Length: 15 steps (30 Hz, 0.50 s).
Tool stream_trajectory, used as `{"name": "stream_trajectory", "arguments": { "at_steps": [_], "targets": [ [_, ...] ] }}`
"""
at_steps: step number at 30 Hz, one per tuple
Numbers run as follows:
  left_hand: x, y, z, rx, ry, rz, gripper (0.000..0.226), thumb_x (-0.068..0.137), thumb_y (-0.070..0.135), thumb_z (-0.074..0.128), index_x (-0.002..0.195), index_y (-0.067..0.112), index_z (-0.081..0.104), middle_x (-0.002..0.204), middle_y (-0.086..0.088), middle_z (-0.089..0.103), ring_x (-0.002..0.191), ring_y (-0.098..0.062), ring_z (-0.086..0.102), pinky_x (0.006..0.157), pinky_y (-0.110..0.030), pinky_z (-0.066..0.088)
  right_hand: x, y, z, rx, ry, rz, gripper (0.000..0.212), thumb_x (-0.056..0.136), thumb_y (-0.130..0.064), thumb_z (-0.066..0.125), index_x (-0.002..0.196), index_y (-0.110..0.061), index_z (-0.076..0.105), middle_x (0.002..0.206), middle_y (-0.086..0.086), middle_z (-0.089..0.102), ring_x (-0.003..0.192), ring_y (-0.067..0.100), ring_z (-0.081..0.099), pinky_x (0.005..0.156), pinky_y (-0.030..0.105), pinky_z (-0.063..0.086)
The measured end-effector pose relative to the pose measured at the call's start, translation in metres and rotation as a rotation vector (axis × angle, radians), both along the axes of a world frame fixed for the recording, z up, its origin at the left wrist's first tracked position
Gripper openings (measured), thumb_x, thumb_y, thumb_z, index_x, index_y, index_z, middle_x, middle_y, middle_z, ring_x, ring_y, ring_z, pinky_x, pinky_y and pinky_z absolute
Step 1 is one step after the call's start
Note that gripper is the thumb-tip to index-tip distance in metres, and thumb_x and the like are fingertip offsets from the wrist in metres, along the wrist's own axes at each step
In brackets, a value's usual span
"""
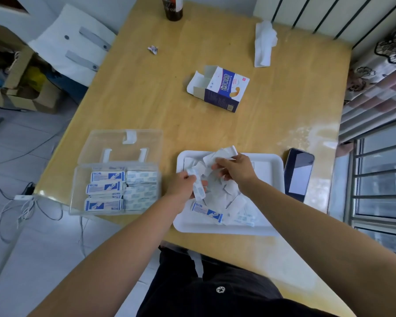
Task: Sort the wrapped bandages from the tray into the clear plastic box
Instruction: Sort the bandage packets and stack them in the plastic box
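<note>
Head camera looks down on a light wooden table [146,99]. At its near edge sits a white rectangular plastic tray [204,228] holding a loose heap of white-and-blue wrapped bandages [217,197]. The left hand [183,185] is over the tray's left side, fingers curled around a few strips. The right hand [234,170] is above the tray's middle, fingertips pinching white strips. At the near left corner stands the clear plastic box [77,186], lid open, with bandages stacked in rows inside. A dark phone [298,172] lies just beside the tray's right rim. An opened blue-and-white carton [222,88] lies mid-table.
</note>
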State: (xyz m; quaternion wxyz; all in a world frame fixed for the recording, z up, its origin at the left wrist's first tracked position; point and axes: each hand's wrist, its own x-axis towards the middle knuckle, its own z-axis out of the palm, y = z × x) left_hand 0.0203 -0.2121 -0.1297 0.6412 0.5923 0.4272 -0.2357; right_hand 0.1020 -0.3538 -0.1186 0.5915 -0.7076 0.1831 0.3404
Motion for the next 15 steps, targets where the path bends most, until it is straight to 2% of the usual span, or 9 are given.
{"name": "stream_trajectory", "arguments": {
  "at_steps": [2, 4, 6, 8, 9, 11, 13, 15],
  "targets": [
    [0.001, 0.000, 0.004, -0.081, 0.019, 0.071, 0.017, 0.101, 0.008, 0.039, 0.109, 0.011, 0.054, 0.092, -0.016, 0.069, 0.080, -0.027, 0.067, 0.073, -0.035, 0.057, -0.006, -0.011, 0.005, 0.093, -0.044, 0.080, 0.013, 0.091, 0.000, 0.058, 0.099, 0.003, 0.066, 0.083, 0.005, 0.074, 0.060, 0.015, 0.066, 0.051, 0.022, 0.051],
    [0.003, -0.002, 0.004, -0.094, 0.033, 0.072, 0.022, 0.100, 0.009, 0.041, 0.117, 0.005, 0.055, 0.102, -0.019, 0.068, 0.090, -0.031, 0.067, 0.079, -0.038, 0.057, -0.014, -0.020, 0.009, 0.164, -0.050, 0.162, 0.023, 0.093, 0.005, 0.049, 0.105, 0.000, 0.067, 0.094, 0.007, 0.072, 0.077, 0.017, 0.072, 0.063, 0.025, 0.056],
    [0.005, -0.005, 0.009, -0.085, 0.044, 0.065, 0.022, 0.099, 0.009, 0.043, 0.117, 0.006, 0.057, 0.114, -0.020, 0.065, 0.101, -0.035, 0.066, 0.080, -0.040, 0.056, -0.021, -0.029, 0.010, 0.212, -0.037, 0.204, 0.031, 0.096, 0.001, 0.040, 0.108, -0.001, 0.068, 0.103, 0.010, 0.070, 0.091, 0.023, 0.071, 0.074, 0.029, 0.057],
    [0.005, -0.008, 0.012, -0.097, 0.038, 0.064, 0.024, 0.099, 0.007, 0.042, 0.118, 0.008, 0.057, 0.117, -0.020, 0.064, 0.099, -0.036, 0.067, 0.073, -0.035, 0.058, -0.025, -0.035, 0.011, 0.241, 0.013, 0.170, 0.038, 0.099, -0.010, 0.033, 0.108, 0.000, 0.068, 0.107, 0.011, 0.071, 0.095, 0.027, 0.070, 0.077, 0.031, 0.057],
    [0.006, -0.008, 0.012, -0.110, 0.032, 0.061, 0.024, 0.099, 0.006, 0.041, 0.117, 0.009, 0.057, 0.117, -0.019, 0.064, 0.096, -0.035, 0.067, 0.068, -0.033, 0.058, -0.026, -0.037, 0.011, 0.248, 0.030, 0.144, 0.038, 0.100, -0.016, 0.035, 0.106, -0.001, 0.069, 0.107, 0.011, 0.072, 0.094, 0.028, 0.070, 0.076, 0.031, 0.056],
    [0.004, -0.011, 0.017, -0.134, 0.023, 0.057, 0.023, 0.099, 0.005, 0.041, 0.114, 0.008, 0.058, 0.112, -0.019, 0.066, 0.088, -0.032, 0.068, 0.062, -0.030, 0.059, -0.032, -0.042, 0.009, 0.227, -0.019, 0.114, 0.024, 0.098, -0.019, 0.052, 0.097, -0.005, 0.072, 0.101, 0.008, 0.073, 0.089, 0.024, 0.070, 0.073, 0.029, 0.056],
    [0.001, -0.013, 0.019, -0.173, 0.013, 0.052, 0.023, 0.099, 0.004, 0.040, 0.114, 0.008, 0.057, 0.095, -0.014, 0.070, 0.072, -0.023, 0.070, 0.056, -0.027, 0.057, -0.035, -0.046, 0.004, 0.184, -0.086, 0.111, 0.008, 0.088, -0.004, 0.065, 0.087, -0.007, 0.072, 0.092, 0.006, 0.072, 0.083, 0.016, 0.069, 0.073, 0.025, 0.053],
    [-0.001, -0.017, 0.021, -0.180, -0.004, 0.049, 0.025, 0.099, 0.005, 0.040, 0.118, 0.009, 0.056, 0.087, -0.009, 0.069, 0.068, -0.019, 0.069, 0.059, -0.027, 0.056, -0.038, -0.049, 0.002, 0.150, -0.095, 0.049, 0.014, 0.081, 0.004, 0.070, 0.082, -0.009, 0.069, 0.083, 0.008, 0.069, 0.074, 0.014, 0.066, 0.071, 0.025, 0.051]
  ]
}}
